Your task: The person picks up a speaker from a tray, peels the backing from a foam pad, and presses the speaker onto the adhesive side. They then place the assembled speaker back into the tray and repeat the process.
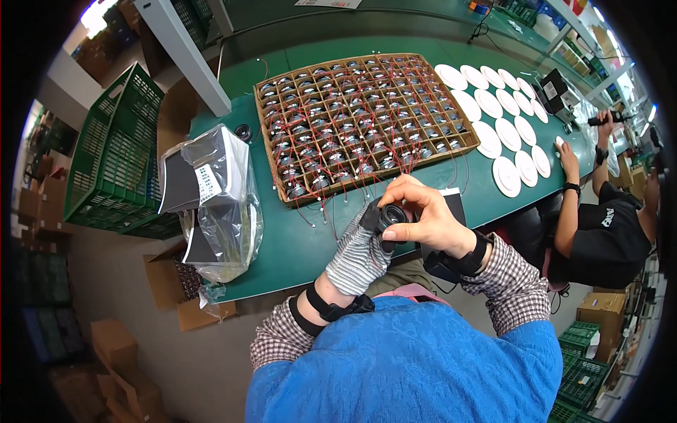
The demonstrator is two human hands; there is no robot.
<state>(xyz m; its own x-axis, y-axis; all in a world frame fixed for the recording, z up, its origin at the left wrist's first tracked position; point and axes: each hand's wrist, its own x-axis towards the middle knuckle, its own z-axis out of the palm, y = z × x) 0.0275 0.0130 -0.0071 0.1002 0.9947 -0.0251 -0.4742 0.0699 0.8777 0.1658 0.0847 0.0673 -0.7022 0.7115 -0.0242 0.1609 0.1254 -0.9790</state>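
Both my hands meet over the front edge of the green table, holding a small round black speaker [392,217] between them. My left hand [361,254], in a grey striped glove with dark fingertips, grips its left side. The bare thumb and fingers of my right hand [427,215] close round its rim from the right. Just beyond is a cardboard tray [444,158] divided into many cells, most holding a speaker with red wires. Several wires hang over the tray's near side. A dark flat object [453,204] lies partly behind my right hand.
Left of the tray stands a clear plastic bag [243,183] with grey-and-white pieces; a black round part [243,132] lies behind it. White oval discs [507,176] lie in rows on the right. A co-worker [599,233] reaches in there. A green crate [106,176] stands far left.
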